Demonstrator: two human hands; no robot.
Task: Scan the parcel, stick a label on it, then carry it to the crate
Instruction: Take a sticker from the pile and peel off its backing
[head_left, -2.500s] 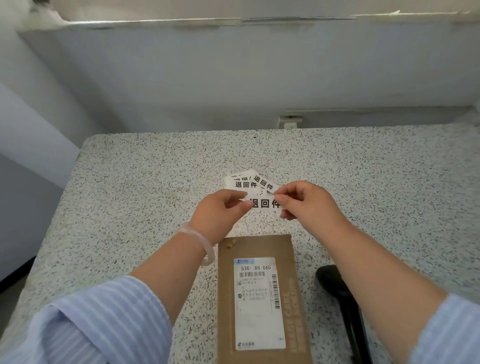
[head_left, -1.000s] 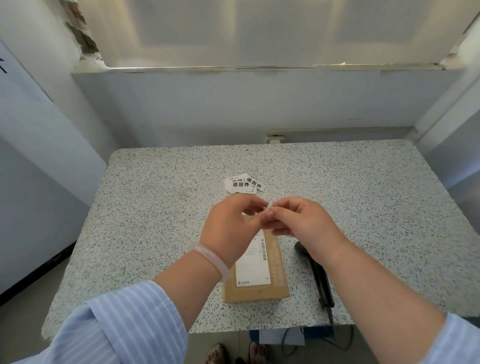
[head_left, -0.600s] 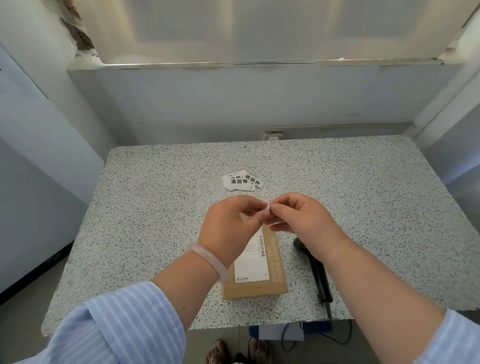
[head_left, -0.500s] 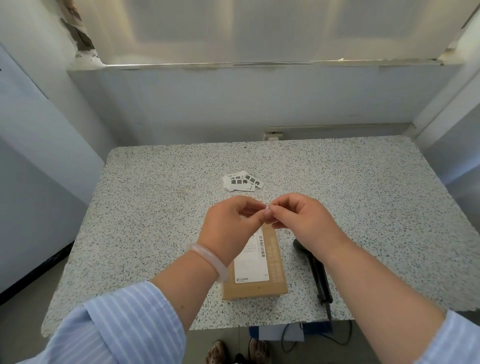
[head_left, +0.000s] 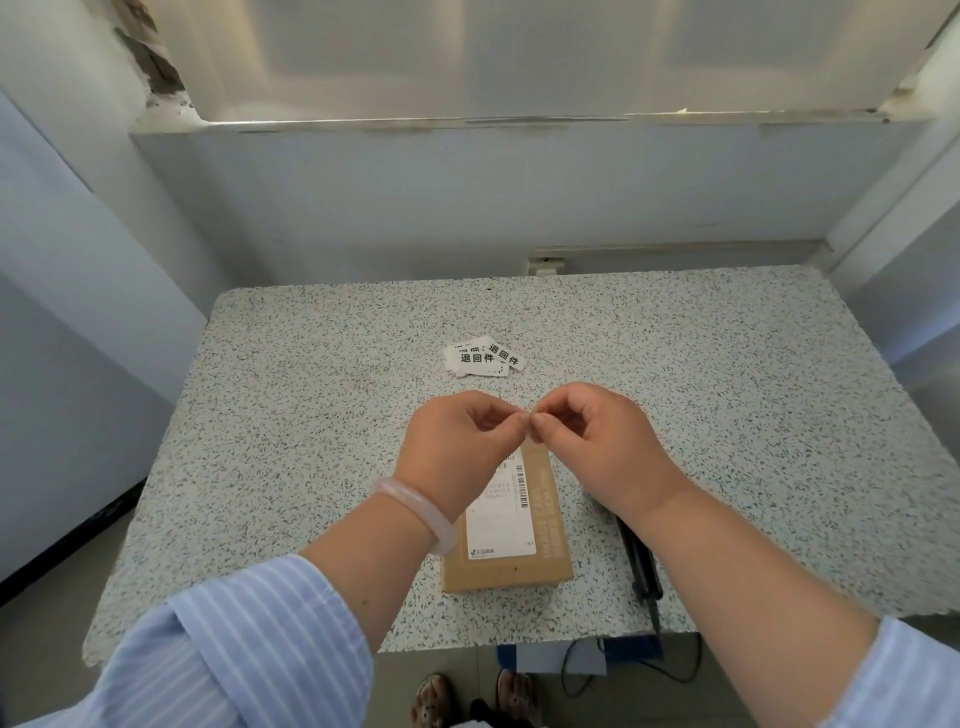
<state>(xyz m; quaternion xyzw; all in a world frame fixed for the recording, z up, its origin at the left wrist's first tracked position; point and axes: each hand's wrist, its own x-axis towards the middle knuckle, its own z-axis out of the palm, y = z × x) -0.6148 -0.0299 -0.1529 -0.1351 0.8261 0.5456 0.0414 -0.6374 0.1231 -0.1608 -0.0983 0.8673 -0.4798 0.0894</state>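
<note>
The parcel (head_left: 551, 525) is a flat brown cardboard box with a white shipping label, lying near the table's front edge. Both my hands hover just above its far end. My left hand (head_left: 460, 441) and my right hand (head_left: 592, 441) meet fingertip to fingertip and pinch a small white label (head_left: 526, 414) between them. Only a sliver of that label shows; the fingers hide the rest. A small pile of loose white labels (head_left: 483, 356) with black characters lies further back on the table.
A black handheld scanner (head_left: 641, 566) lies right of the parcel, under my right forearm, its cable hanging off the speckled table (head_left: 291, 415). Walls close in behind and on both sides. My feet show below the front edge.
Since 2.5 s ago my hands lifted one label from the pile and drew it back over the parcel. In the last second they have barely shifted.
</note>
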